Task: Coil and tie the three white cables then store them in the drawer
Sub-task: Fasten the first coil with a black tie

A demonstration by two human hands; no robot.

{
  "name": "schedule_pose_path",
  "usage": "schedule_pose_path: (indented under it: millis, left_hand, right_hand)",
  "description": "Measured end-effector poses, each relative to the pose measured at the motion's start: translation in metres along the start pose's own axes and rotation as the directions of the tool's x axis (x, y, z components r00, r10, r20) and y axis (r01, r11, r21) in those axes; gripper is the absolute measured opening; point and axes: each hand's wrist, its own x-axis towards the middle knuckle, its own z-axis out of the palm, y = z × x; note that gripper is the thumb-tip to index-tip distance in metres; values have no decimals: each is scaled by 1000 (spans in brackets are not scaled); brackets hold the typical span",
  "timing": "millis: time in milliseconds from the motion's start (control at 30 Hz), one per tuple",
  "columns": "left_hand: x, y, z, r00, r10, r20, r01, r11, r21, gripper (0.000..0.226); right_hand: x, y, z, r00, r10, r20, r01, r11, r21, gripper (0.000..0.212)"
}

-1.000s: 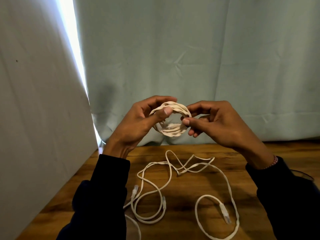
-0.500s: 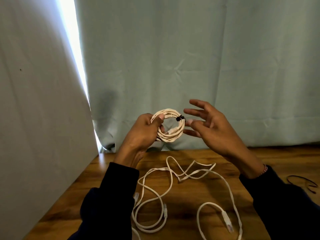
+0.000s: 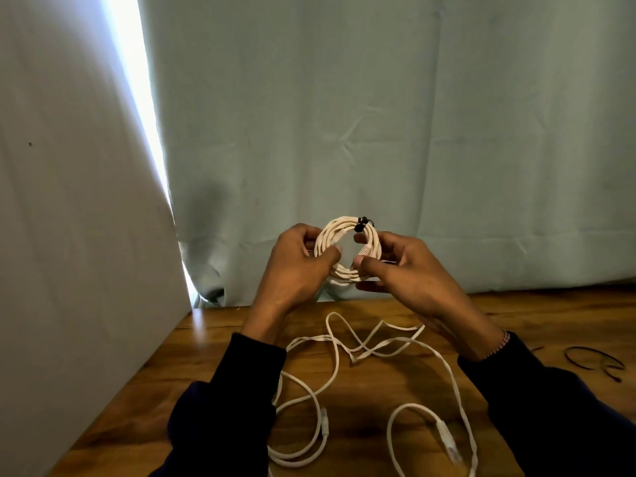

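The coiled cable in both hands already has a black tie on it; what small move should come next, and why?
Probably set the coiled cable aside: its black tie is on, and loose cables lie uncoiled on the table. No drawer is in view.

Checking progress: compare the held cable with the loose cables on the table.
The held cable is wound into a tight coil; the loose cables sprawl in open, crossing loops. The coil carries a black tie; the loose ones show none. The coil is held up by the left hand and right hand; the others lie on the table. All are white.
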Motion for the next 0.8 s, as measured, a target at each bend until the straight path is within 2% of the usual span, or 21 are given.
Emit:
schedule_pose_path:
  millis: [100, 167, 267, 333, 433, 500, 600, 700, 800]
  left_hand:
    - [0, -1, 0, 999, 47, 20, -48, 998, 43, 21]
    - [0, -1, 0, 999, 29, 24, -30, 999, 21, 19]
    - [-2, -2, 0, 995, -52, 83, 66, 983, -174, 19]
    - [-2, -2, -1, 983, -92, 159, 143, 927, -347, 26]
    - [0, -1, -3, 967, -99, 236, 208, 841, -500, 25]
    - [1, -1, -4, 956, -95, 278, 243, 787, -566, 24]
    - [2, -2, -5, 952, -105, 288, 254, 797, -548, 20]
    - [3, -3, -3, 951, -99, 294, 249, 810, -531, 20]
    - [3, -5, -4, 950, -95, 298, 243, 824, -511, 18]
  right_hand:
    - [-1, 2, 0, 1000, -25, 15, 25, 1000, -6, 33]
    - [-1, 2, 0, 998, -49, 29, 50, 998, -44, 25]
    - [-1, 3, 2, 997, -52, 56, 58, 993, -107, 25]
    - [-1, 5, 3, 996, -62, 66, 73, 979, -189, 26]
    - [-3, 7, 8, 993, -85, 77, 104, 951, -292, 38]
    - [-2, 8, 11, 994, -107, 8, 105, 951, -292, 49]
    - [-4, 10, 14, 961, -226, -159, 175, 943, -284, 58]
    - [-5, 13, 18, 925, -333, -185, 256, 902, -347, 49]
    - [-6, 13, 20, 905, -373, -207, 280, 886, -370, 46]
